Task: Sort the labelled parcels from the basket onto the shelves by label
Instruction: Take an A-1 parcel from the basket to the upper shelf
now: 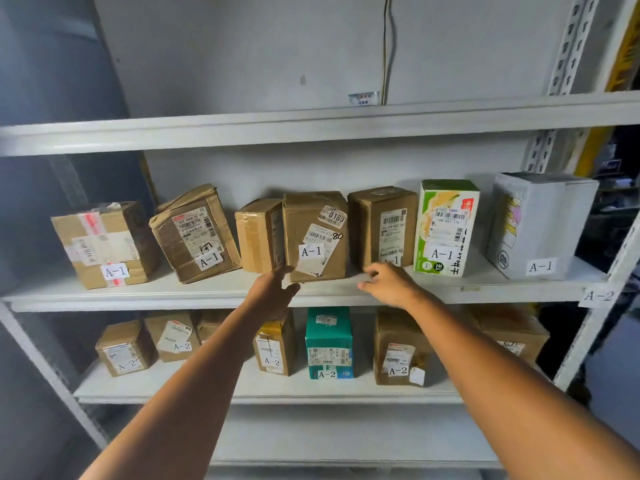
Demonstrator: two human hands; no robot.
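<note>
A brown parcel labelled A-1 (315, 237) stands on the middle shelf (207, 289) among several other A-1 parcels. My left hand (273, 289) reaches up to its lower left corner, fingers apart and touching or almost touching the box. My right hand (389, 284) hovers just right of it, fingers loosely curled, holding nothing, in front of another brown A-1 box (382, 226). The basket is out of view.
A green and white A-1 carton (446, 226) and a white A-1 box (540, 223) stand to the right. The shelf below (242, 393) holds several A-2 parcels, including a teal one (329, 341). The top shelf (311, 126) is bare. An A-2 tag (597, 296) sticks on the right upright.
</note>
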